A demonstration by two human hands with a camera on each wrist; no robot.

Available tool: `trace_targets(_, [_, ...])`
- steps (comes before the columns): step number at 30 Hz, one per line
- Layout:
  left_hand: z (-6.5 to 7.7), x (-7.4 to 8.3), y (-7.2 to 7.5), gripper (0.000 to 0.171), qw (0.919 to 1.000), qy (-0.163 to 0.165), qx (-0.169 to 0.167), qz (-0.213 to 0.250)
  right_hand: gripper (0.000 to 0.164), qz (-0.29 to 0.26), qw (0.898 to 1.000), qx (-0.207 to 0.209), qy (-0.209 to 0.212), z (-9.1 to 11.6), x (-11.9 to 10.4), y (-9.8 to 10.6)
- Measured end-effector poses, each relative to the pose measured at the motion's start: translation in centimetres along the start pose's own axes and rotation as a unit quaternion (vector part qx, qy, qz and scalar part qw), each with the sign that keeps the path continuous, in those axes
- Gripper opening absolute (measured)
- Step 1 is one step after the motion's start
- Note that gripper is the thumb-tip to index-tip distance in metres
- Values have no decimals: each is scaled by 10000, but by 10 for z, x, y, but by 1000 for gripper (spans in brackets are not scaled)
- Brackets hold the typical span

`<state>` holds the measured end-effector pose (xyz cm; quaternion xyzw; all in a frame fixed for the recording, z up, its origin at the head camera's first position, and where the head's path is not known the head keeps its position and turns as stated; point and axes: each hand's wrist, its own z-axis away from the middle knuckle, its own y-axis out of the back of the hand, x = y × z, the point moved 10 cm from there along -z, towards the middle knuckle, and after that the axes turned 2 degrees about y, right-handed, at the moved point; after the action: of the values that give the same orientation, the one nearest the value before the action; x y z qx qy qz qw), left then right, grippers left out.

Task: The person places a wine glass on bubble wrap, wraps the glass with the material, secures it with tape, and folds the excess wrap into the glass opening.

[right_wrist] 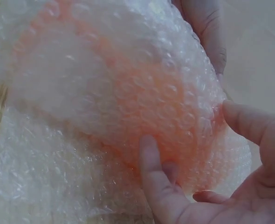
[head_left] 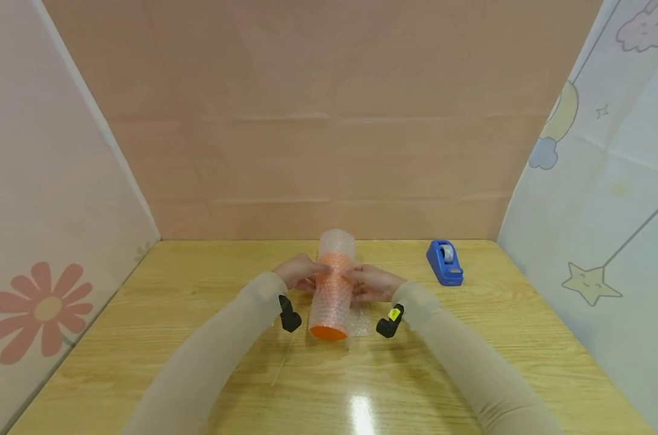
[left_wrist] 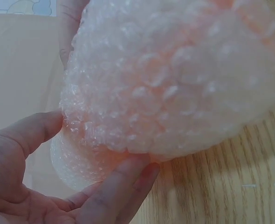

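A roll of clear bubble wrap [head_left: 331,305] lies lengthwise on the table, wound round something orange whose kind is hidden. Orange shows at its near end. My left hand [head_left: 300,270] holds the roll from the left, thumb on its upper side; in the left wrist view the fingers [left_wrist: 112,189] curve beneath its lower edge. From the right, my right hand [head_left: 377,283] holds it the same way, and in the right wrist view its thumb [right_wrist: 247,119] and fingertips press the bubbles. A loose flap of bubble wrap [right_wrist: 58,172] spreads out flat on the right side.
A blue tape dispenser [head_left: 444,263] with a roll of tape stands at the back right of the wooden table [head_left: 209,266]. One thin pale line [head_left: 283,362] shows on the tabletop left of the roll. Fabric-like walls enclose the back and both sides.
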<state>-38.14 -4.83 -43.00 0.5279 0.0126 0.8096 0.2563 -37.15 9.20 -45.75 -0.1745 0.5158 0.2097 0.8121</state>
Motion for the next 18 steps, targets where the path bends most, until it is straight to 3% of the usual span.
trace_targets(7, [1,-2,-2,45,9999,-29,-132,-16,33,-32,10000,81,8,0,1,0])
trace_targets(14, [-5,-15,2,48,9944,463,-248,920,37,-13,9998,188,-41,0,2,2])
trace_targets(18, [-5,-18,3,48,9920,566,-198,1109,39,-9,9997,235,-90,0,2,4])
